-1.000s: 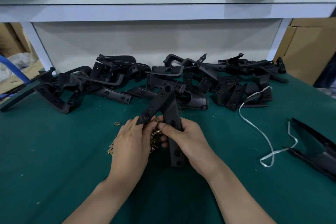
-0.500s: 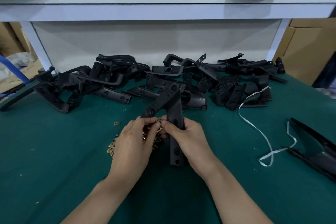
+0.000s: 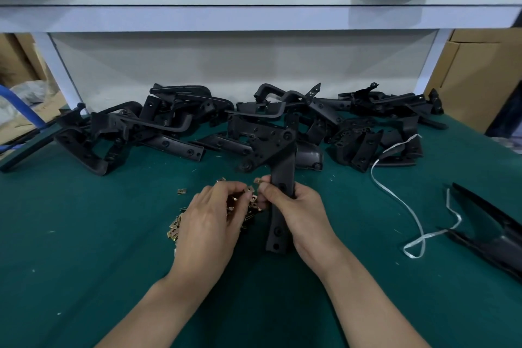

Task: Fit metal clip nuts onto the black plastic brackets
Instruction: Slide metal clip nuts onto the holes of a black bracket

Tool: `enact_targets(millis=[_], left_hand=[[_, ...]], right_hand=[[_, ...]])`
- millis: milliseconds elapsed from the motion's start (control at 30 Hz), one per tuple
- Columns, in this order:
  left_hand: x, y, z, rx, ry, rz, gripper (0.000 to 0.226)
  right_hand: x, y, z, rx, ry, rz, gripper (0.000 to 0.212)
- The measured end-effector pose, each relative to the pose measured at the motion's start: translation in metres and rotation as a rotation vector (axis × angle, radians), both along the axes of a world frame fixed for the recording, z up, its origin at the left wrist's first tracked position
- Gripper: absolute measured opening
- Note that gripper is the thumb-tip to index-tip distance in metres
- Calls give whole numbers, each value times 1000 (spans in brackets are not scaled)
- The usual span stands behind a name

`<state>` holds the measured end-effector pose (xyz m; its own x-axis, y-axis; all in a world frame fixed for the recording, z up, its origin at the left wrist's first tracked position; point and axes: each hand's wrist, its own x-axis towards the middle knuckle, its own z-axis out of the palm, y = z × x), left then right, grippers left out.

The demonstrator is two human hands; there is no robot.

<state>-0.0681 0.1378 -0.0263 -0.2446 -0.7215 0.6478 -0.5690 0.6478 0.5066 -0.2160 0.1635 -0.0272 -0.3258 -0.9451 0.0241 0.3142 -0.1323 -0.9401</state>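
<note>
Gripped bracket (image 3: 283, 169) upright in right hand (image 3: 299, 215), clip nut (image 3: 257, 180) at thumb tip, just beside bracket's left edge. Rested left hand (image 3: 209, 226) on clip pile (image 3: 173, 227), fingers curled; couldn't tell if holding one. Judged risks: starting nut crooked and losing it into the pile; twisting bracket in a one-handed grip during the push.

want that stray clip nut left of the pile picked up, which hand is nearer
Left. The left hand sits just right of the stray clip nut; the right hand, farther right, grips the bracket.
</note>
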Motion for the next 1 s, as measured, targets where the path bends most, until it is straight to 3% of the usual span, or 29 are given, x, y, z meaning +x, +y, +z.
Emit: enact_targets(millis=[167,500,633,800,1000], left_hand=[[3,-4,-6,203,140,-69,21],[6,-2,-5,153,211,-92,9],[11,20,4,198,349,-158,9],[10,48,4,483,665,-216,10],[9,49,0,724,735,-297,15]], right_hand=[[-13,-2,0,-9,-85,-60,9],[-29,9,8,97,153,55,8],[-35,31,9,135,227,90,10],[-43,63,13,156,242,85,24],[-61,78,18,117,162,86,19]])
